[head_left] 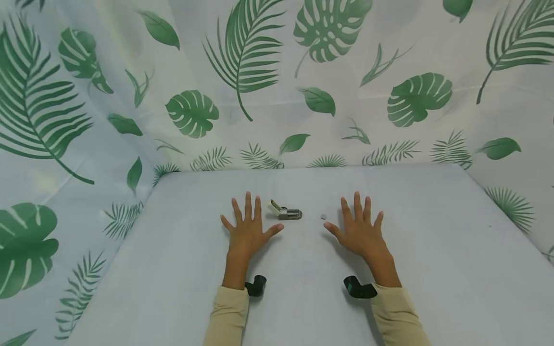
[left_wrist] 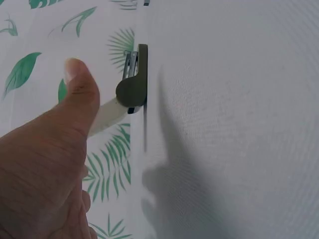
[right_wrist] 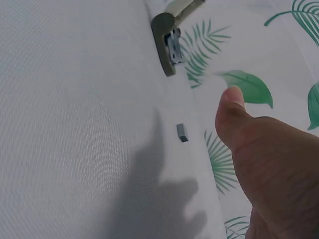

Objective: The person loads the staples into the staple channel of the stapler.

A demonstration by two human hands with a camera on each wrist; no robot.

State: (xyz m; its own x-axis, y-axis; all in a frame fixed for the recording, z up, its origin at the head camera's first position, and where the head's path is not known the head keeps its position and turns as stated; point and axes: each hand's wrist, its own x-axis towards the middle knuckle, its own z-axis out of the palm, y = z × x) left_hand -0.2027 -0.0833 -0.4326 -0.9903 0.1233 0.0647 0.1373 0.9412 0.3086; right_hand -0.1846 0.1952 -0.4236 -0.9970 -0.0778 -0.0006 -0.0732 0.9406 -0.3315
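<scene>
Between the two hands in the head view, a small stapler (head_left: 290, 214) lies on the white table with its top arm swung up, baring the metal magazine. To its right sits a tiny grey block (head_left: 323, 216), which looks like a short strip of staples; the right wrist view shows this block (right_wrist: 182, 133) closer. My left hand (head_left: 247, 234) is spread flat, left of the stapler and apart from it. My right hand (head_left: 361, 233) is spread too, its thumb tip just below the grey block without holding it. Both hands hold nothing.
The white tabletop (head_left: 173, 269) stretches around both hands. Behind it and at the sides hang white cloths (head_left: 268, 129) printed with green leaves. A black wrist camera (head_left: 256, 286) sits at the left wrist, another black camera (head_left: 359, 288) at the right.
</scene>
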